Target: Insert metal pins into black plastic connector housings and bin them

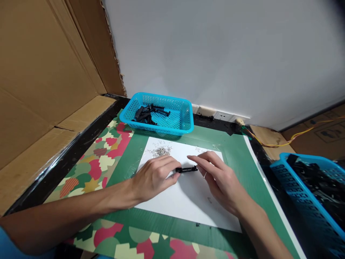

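My left hand (159,174) pinches the left end of a small, narrow black plastic part (188,169) between thumb and fingers, holding it level just over a white sheet (183,205). At the part's right end are the fingertips of my right hand (215,176); they are bent together, and whatever they grip is too small to make out. A thin, shiny silvery thing (205,175) shows among those fingers; I cannot tell its kind. Behind my left hand lies a pile of tiny metal pieces (162,151), with a few more (199,149) scattered to the right.
At the back stands a blue perforated basket (176,130) with several black plastic parts inside. A second blue basket (302,180), heaped with black pieces, is on the right. Cardboard (48,54) walls the left side. Sockets (222,116) and a yellow cable (293,137) run along the wall.
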The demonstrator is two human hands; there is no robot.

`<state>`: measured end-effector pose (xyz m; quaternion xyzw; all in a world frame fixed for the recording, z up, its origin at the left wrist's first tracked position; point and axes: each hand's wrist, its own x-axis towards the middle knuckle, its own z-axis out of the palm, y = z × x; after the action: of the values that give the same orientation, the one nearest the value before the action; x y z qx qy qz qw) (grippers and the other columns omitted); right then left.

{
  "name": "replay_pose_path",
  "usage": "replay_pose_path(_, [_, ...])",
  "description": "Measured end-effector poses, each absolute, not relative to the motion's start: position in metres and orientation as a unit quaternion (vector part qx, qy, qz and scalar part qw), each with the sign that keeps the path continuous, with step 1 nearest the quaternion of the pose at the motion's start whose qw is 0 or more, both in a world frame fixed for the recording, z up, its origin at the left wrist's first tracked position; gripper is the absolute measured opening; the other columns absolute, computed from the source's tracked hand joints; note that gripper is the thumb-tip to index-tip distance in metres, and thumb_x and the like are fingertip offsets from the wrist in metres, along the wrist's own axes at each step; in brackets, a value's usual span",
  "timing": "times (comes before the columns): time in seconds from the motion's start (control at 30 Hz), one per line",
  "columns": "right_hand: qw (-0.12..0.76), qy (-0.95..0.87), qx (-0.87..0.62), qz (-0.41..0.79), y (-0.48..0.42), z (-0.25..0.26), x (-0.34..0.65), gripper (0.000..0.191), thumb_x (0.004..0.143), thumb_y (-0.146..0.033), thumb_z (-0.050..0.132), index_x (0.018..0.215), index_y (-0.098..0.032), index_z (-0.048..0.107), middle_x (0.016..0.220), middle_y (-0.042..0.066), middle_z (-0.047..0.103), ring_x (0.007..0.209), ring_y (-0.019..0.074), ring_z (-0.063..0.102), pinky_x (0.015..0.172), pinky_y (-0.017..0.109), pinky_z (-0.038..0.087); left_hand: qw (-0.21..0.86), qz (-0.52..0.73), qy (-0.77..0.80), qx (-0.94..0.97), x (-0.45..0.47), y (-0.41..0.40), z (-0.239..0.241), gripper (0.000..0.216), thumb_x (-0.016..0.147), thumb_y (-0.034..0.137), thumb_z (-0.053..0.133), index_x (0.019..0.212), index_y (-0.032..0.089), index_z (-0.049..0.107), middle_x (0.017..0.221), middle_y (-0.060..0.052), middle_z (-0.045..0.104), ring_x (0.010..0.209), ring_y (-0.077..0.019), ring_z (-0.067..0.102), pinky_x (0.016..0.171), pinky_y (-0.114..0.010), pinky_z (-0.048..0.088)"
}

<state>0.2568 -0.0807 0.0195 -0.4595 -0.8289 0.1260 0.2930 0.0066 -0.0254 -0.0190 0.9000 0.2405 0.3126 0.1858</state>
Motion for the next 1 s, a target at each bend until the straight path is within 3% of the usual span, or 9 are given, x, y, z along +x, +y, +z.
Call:
replay_pose_path(0.1, [0.243, -0.846, -0.468, 0.072, -0.081, 0.023, 0.255, 0.034, 0.114, -0.017, 0.047, 0.144, -0.023, 0.063, 0.115, 0.013, 0.064, 0.102, 0.0267, 0.06, 0.084, 0.039, 0.052, 0.156, 0.31, 0.224, 0.911, 0.006, -0.025, -0.019, 0.013, 0.103, 0.011, 0.064, 0.114, 0.014, 0.07, 0.103, -0.008, 0.077, 0.095, -0.0256, 0.073, 0.083, -0.039, 0.059])
replay_pose_path(0.2, [0.23, -0.836, -0.496, 0.053, -0.081, 0.026, 0.257, 0.027, 0.115, -0.025, 0.047, 0.13, -0.021, 0.069, 0.101, 0.01, 0.063, 0.086, 0.0237, 0.059, 0.075, 0.037, 0.049, 0.139, 0.307, 0.211, 0.917, 0.005, -0.025, -0.019, 0.015, 0.103, 0.011, 0.065, 0.116, 0.014, 0.069, 0.102, -0.008, 0.077, 0.093, -0.025, 0.073, 0.08, -0.038, 0.058])
replay_pose_path(0.37, [0.342, -0.77, -0.511, 0.172, -0.082, 0.022, 0.248, 0.021, 0.115, -0.024, 0.05, 0.108, -0.02, 0.069, 0.091, 0.004, 0.068, 0.076, 0.0161, 0.063, 0.071, 0.029, 0.047, 0.12, 0.301, 0.203, 0.924, 0.006, -0.025, -0.02, 0.012, 0.104, 0.012, 0.063, 0.115, 0.014, 0.068, 0.1, -0.008, 0.076, 0.091, -0.0259, 0.072, 0.079, -0.039, 0.058])
replay_pose_path(0.53, [0.407, -0.7, -0.512, 0.287, -0.077, 0.012, 0.225, 0.034, 0.116, -0.03, 0.048, 0.087, -0.02, 0.063, 0.083, 0.001, 0.066, 0.07, 0.0137, 0.061, 0.07, 0.026, 0.047, 0.121, 0.297, 0.197, 0.926, 0.007, -0.025, -0.02, 0.011, 0.105, 0.01, 0.059, 0.109, 0.014, 0.069, 0.099, -0.008, 0.076, 0.092, -0.0254, 0.072, 0.081, -0.039, 0.059])
replay_pose_path(1.0, [0.387, -0.715, -0.51, 0.279, -0.073, 0.009, 0.221, 0.033, 0.114, -0.028, 0.049, 0.085, -0.02, 0.062, 0.075, 0.0, 0.065, 0.062, 0.014, 0.054, 0.066, 0.027, 0.045, 0.131, 0.285, 0.2, 0.928, 0.006, -0.025, -0.021, 0.015, 0.108, 0.012, 0.056, 0.113, 0.015, 0.069, 0.105, -0.01, 0.078, 0.099, -0.0248, 0.075, 0.085, -0.038, 0.062])
